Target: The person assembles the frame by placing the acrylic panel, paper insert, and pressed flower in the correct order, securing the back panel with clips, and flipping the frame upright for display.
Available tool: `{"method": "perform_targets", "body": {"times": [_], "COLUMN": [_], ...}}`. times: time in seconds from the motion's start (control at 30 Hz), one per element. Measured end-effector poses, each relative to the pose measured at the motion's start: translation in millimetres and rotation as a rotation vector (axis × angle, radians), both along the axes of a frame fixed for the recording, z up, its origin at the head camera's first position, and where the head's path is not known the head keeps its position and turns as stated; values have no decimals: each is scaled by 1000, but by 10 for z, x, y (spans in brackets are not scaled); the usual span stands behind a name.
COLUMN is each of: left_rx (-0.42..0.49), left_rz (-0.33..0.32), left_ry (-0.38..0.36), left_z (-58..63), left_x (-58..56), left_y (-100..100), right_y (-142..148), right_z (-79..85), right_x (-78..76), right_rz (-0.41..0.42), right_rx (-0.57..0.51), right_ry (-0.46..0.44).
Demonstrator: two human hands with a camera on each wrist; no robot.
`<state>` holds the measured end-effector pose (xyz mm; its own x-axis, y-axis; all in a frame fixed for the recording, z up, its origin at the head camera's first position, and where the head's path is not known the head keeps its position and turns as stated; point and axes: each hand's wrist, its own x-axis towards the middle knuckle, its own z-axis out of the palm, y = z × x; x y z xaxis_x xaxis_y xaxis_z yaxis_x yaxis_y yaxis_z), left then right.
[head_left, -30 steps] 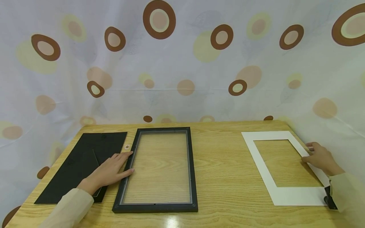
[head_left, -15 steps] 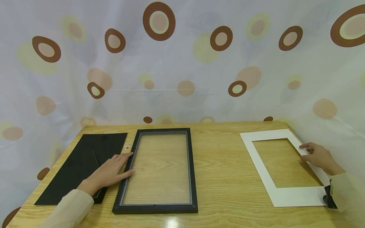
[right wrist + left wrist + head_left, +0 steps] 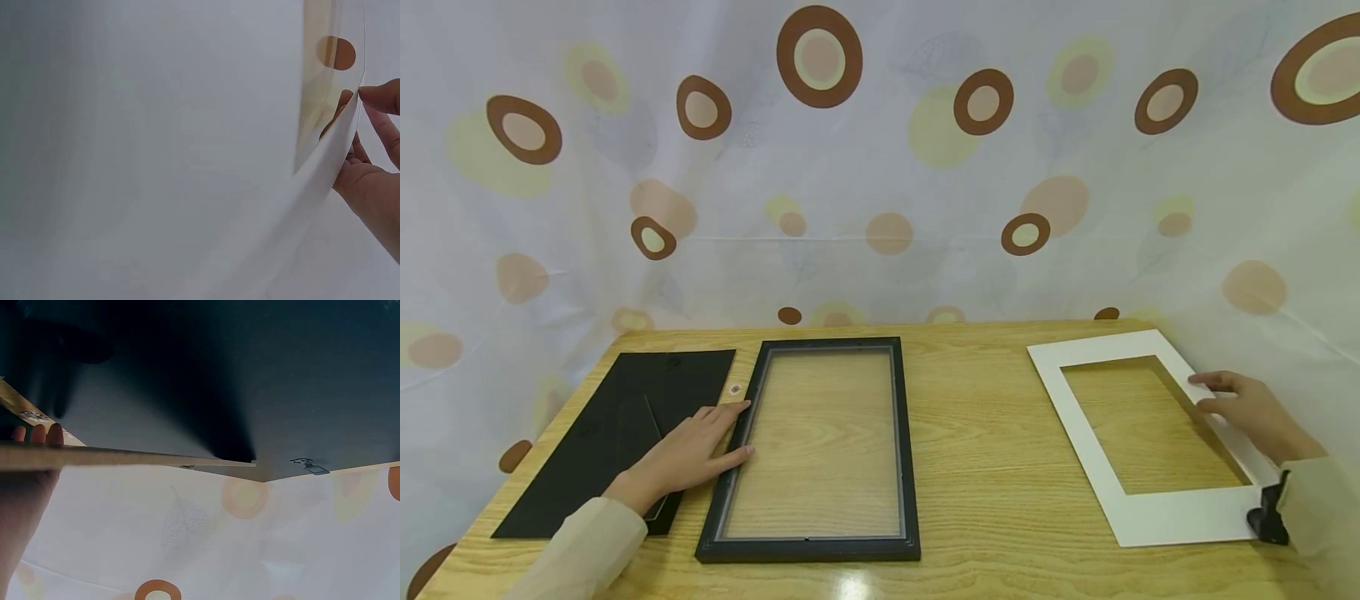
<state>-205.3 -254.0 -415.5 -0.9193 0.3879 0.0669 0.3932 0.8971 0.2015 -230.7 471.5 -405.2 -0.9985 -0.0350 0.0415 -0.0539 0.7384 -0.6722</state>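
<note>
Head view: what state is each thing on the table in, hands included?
Black frame, flat on the table.
Clear pane, apparently inside the frame.
White mat, right edge raised.
Black board, lying on the table.
Left hand, fingers extended, touching the frame.
Right hand, pinching the mat's edge.

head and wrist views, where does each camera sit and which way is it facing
Head: on the person's head, facing forward and down over the table, black frame and patterned cloth; left hand, right hand and sleeves show.
Left wrist: on that wrist, facing across the black board toward the cloth; part of the left hand shows at the left edge.
Right wrist: on that wrist, facing close onto the white mat; the right hand shows, pinching its edge.
Shared: head and right wrist both show the white mat.
</note>
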Motion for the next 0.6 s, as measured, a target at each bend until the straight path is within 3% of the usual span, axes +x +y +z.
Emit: {"method": "perform_targets", "body": {"times": [0.27, 0.6], "left_rx": [-1, -4], "left_rz": [5, 1], "left_ry": [-1, 8], "left_z": [-16, -10], "left_x": [-2, 0], "left_y": [-6, -1], "right_y": [5, -5], "right_z": [65, 138], "right_x": [-21, -48], "right_rz": [-46, -110], "right_rx": [-26, -154], "right_ry": [-73, -132]}}
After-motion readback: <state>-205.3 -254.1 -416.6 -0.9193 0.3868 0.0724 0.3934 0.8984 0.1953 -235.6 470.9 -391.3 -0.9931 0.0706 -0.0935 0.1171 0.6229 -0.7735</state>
